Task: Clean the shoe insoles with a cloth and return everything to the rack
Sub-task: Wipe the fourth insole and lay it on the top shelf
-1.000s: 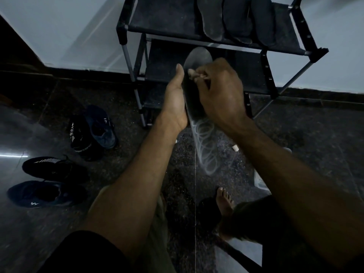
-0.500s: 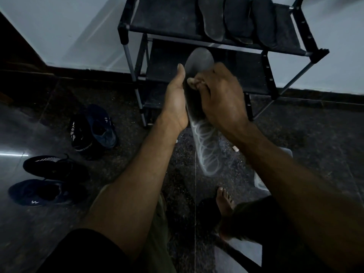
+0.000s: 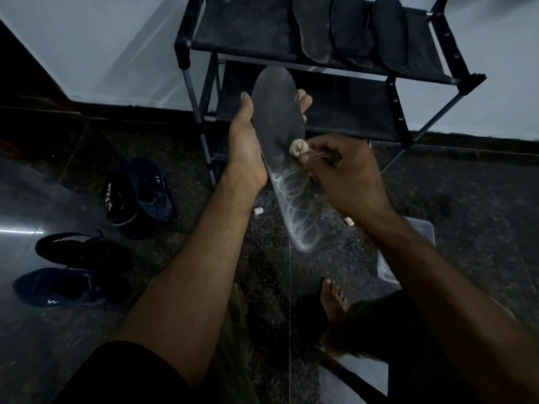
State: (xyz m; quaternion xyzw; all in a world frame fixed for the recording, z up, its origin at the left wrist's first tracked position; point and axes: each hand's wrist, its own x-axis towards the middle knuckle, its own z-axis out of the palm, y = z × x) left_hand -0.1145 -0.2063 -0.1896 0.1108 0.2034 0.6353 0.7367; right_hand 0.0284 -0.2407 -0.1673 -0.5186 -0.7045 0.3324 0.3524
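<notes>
While our right hand [image 3: 347,173] pinches a small pale wad of cloth [image 3: 298,147] in closed fingertips against the insole [image 3: 280,135], we are in the wiping step, with the cloth touching the insole's right edge about midway along. Our left hand [image 3: 248,147] grips the insole from behind, thumb up along the left edge, fingertips curling round the far right side. The insole is held in the air between us and the rack [image 3: 388,75]; its long axis runs from the swirl-printed heel nearest us up to the rounded toe, tilted slightly left. Next, we judge, the cloth must travel the rest of the surface with steady pressure. Beyond, three more insoles [image 3: 350,30] lie side by side on the rack's top shelf.
</notes>
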